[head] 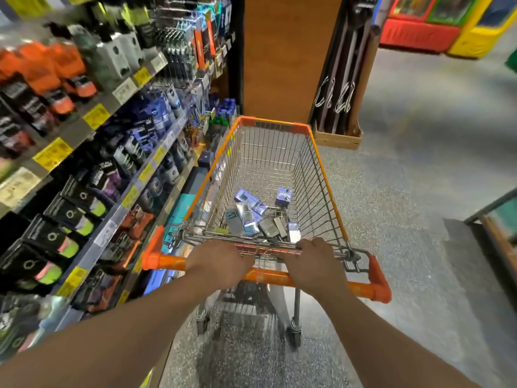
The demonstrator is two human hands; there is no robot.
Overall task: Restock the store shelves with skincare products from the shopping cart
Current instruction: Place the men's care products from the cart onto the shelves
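Both hands are on the cart here. The left hand sits at the lower middle of the frame with its fingers curled over the orange plastic handle, and the right hand just beside it wraps its grip round the same bar and the wire edge above it. So both are closed tight on the handle, nothing else in them.

The cart is a wire mesh basket with orange trim and corner caps, standing on a speckled grey floor. The skincare boxes lie in a loose heap on the basket bottom, middle of the frame: small cardboard cartons in purple-blue, grey and silver, print too blurry to read.

Shelves fill the left side, packed with tubes and bottles. A few blue packs in the upper-middle left carry the round NIVEA logo. Yellow price tags line the shelf edges, text unreadable. A brown wooden panel stands behind the cart at top centre.
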